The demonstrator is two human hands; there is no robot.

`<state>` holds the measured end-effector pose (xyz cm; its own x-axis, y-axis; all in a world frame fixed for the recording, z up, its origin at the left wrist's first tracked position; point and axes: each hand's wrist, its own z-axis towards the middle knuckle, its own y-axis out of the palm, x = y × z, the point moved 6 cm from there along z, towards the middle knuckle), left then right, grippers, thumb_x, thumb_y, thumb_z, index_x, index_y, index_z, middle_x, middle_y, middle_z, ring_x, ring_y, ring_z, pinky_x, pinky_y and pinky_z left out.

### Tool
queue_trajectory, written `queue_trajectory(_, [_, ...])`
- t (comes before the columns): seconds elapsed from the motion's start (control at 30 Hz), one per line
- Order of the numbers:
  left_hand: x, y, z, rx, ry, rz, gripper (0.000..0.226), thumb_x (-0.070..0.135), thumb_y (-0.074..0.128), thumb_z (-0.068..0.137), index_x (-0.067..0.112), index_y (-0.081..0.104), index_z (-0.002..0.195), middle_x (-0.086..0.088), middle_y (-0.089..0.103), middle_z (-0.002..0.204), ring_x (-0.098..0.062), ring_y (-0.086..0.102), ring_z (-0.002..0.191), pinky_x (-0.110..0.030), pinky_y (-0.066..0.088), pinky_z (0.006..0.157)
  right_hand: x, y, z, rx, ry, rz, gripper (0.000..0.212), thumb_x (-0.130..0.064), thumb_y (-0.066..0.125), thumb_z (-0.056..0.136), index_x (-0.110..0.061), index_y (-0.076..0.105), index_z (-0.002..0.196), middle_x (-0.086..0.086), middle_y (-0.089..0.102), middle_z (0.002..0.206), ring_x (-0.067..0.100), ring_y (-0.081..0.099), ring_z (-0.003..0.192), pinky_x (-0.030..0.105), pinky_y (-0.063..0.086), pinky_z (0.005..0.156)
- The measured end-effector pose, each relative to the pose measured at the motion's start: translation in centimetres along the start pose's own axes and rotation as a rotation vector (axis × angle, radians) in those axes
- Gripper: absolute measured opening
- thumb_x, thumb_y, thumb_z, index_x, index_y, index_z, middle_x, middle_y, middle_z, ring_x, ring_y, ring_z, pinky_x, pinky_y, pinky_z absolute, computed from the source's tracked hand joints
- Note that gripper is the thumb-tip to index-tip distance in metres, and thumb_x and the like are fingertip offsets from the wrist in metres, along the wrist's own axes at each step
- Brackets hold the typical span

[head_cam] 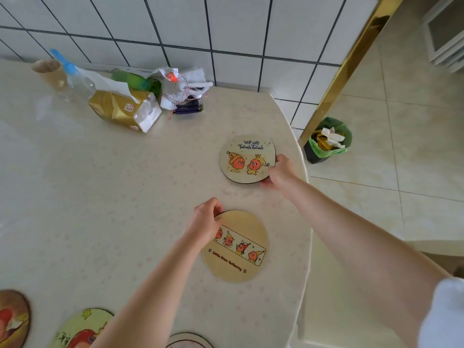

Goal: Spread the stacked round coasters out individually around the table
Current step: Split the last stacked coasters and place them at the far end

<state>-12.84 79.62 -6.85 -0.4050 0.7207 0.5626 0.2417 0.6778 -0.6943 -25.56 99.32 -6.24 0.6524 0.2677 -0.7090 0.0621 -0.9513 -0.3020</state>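
Observation:
A round cream coaster (244,156) printed with two orange cartoon figures lies near the table's right edge. My right hand (278,173) grips its lower right rim. A tan round coaster (238,247) with a strip of small figures lies closer to me, and my left hand (204,222) holds its upper left rim. Three more round coasters lie along the near edge: a brown one (12,317) at the far left, a yellow-green one (80,327) partly under my left forearm, and a pale one (188,340) cut off by the frame's bottom.
At the back of the cream table (100,197) stand a tissue pack (125,109), a clear bottle (72,76), a paper cup (49,71), a green bottle (140,81) and a cloth bundle (185,91). A green-lined bin (326,141) sits on the floor at the right.

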Motion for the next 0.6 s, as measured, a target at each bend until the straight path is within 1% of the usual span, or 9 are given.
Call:
queue_trajectory(0.07, [-0.1, -0.2, -0.1, 0.009, -0.007, -0.029, 0.013, 0.012, 0.062, 0.086, 0.025, 0.058, 0.087, 0.011, 0.062, 0.084, -0.008, 0.060, 0.078, -0.026, 0.052, 0.064, 0.3, -0.4, 0.1, -0.033, 0.044, 0.035, 0.025, 0.001, 0.041, 0.090, -0.019, 0.053, 0.099, 0.011, 0.068, 0.103, 0.034, 0.072, 0.077, 0.048, 0.062, 0.064])
queue_trajectory(0.13, [-0.2, -0.5, -0.3, 0.004, -0.011, -0.056, 0.015, 0.014, 0.064, 0.086, 0.028, 0.060, 0.090, 0.018, 0.059, 0.081, 0.002, 0.056, 0.074, -0.015, 0.043, 0.056, 0.2, -1.2, 0.4, -0.027, 0.039, -0.013, 0.026, 0.002, 0.040, 0.092, -0.020, 0.054, 0.095, 0.010, 0.069, 0.100, 0.031, 0.072, 0.074, 0.044, 0.062, 0.059])
queue_trajectory(0.2, [-0.3, -0.7, -0.3, -0.017, -0.020, -0.091, 0.012, 0.018, 0.066, 0.086, 0.027, 0.066, 0.094, 0.019, 0.059, 0.080, 0.007, 0.054, 0.074, -0.010, 0.037, 0.056, 0.2, -2.1, 0.6, -0.010, 0.043, -0.050, 0.027, 0.004, 0.040, 0.092, -0.019, 0.055, 0.090, 0.011, 0.068, 0.101, 0.032, 0.071, 0.077, 0.046, 0.062, 0.063])
queue_trajectory(0.27, [-0.5, -0.9, -0.3, -0.033, -0.030, -0.118, 0.008, 0.021, 0.069, 0.085, 0.023, 0.070, 0.092, 0.016, 0.063, 0.081, 0.005, 0.056, 0.074, -0.007, 0.037, 0.057, 0.1, -2.3, 0.7, -0.019, 0.045, -0.101, 0.025, 0.005, 0.046, 0.089, -0.018, 0.056, 0.085, 0.013, 0.069, 0.101, 0.035, 0.072, 0.080, 0.050, 0.061, 0.070])
queue_trajectory(0.37, [-0.9, -1.1, -0.2, -0.045, -0.067, -0.169, 0.006, 0.020, 0.071, 0.083, 0.025, 0.069, 0.081, 0.011, 0.067, 0.081, -0.005, 0.062, 0.078, -0.010, 0.041, 0.060, -0.5, -2.6, 0.4, 0.004, -0.028, -0.369, 0.010, -0.004, 0.055, 0.085, -0.011, 0.060, 0.090, 0.014, 0.071, 0.087, 0.032, 0.074, 0.069, 0.047, 0.062, 0.063])
queue_trajectory(0.43, [-1.1, -1.2, -0.2, -0.052, -0.094, -0.193, 0.011, 0.019, 0.072, 0.083, 0.027, 0.067, 0.077, 0.006, 0.070, 0.084, -0.010, 0.065, 0.082, -0.016, 0.048, 0.067, -0.6, -2.8, -0.1, 0.043, -0.062, -0.514, 0.014, -0.003, 0.053, 0.083, -0.004, 0.059, 0.095, 0.018, 0.071, 0.087, 0.033, 0.073, 0.072, 0.047, 0.062, 0.067])
queue_trajectory(0.5, [-1.4, -1.2, -0.2, -0.063, -0.115, -0.204, 0.013, 0.016, 0.071, 0.083, 0.026, 0.066, 0.077, 0.000, 0.071, 0.089, -0.015, 0.067, 0.087, -0.024, 0.052, 0.076, -0.1, -3.0, -0.8, 0.053, -0.082, -0.569, 0.022, -0.002, 0.052, 0.080, -0.002, 0.058, 0.101, 0.020, 0.069, 0.093, 0.035, 0.071, 0.082, 0.049, 0.061, 0.074])
queue_trajectory(0.53, [-1.5, -1.2, -0.3, -0.067, -0.121, -0.207, 0.013, 0.014, 0.071, 0.084, 0.024, 0.066, 0.078, -0.002, 0.072, 0.091, -0.017, 0.067, 0.088, -0.026, 0.052, 0.078, 0.3, -3.1, -1.3, 0.054, -0.089, -0.567, 0.026, -0.004, 0.051, 0.080, -0.002, 0.058, 0.105, 0.020, 0.067, 0.094, 0.035, 0.070, 0.085, 0.050, 0.060, 0.076])
queue_trajectory(0.6, [-1.6, -1.4, -0.4, -0.068, -0.133, -0.208, 0.013, 0.008, 0.069, 0.085, 0.020, 0.066, 0.082, -0.005, 0.072, 0.094, -0.019, 0.067, 0.088, -0.026, 0.052, 0.076, 1.3, -3.4, -2.2, 0.057, -0.097, -0.534, 0.033, -0.008, 0.051, 0.081, -0.002, 0.057, 0.113, 0.019, 0.063, 0.097, 0.038, 0.067, 0.092, 0.052, 0.058, 0.080])
